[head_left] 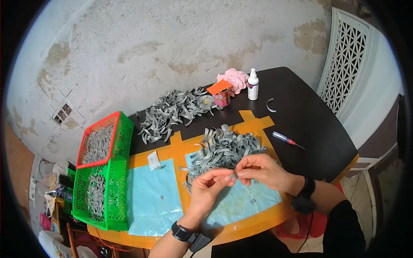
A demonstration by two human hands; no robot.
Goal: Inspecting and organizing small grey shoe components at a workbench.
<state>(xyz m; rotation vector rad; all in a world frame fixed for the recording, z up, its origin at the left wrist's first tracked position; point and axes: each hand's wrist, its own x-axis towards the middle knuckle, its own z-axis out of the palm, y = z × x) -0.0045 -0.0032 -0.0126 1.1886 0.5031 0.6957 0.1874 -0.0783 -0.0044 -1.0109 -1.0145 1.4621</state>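
Orange tape (137,240) lines the near edge of the desk (320,129). Just in from it, the left hand (211,185) and right hand (261,171) meet over the right blue sheet (269,197), thumb and forefinger of each pinching a small grey piece (234,175) between them. Toward the near left corner, the left blue sheet (152,202) lies flat beside the left hand, leaving a broad low stretch up to the green basket (117,182), whose tall wall bounds the left edge. A red basket (116,138) sits in its far end. A white packet (154,160) overlaps the sheet's far edge.

Right beyond the hands, the near strip pile (228,146) crowds the middle. A screwdriver (284,138) points toward the right edge, with dark desktop around it. Farther, a curved strip (270,105) lies alone. Along the far edge stand the far strip pile (172,112), a tin (221,98), a pink cloth (235,80) and, nearest the far right corner, a white bottle (253,87).
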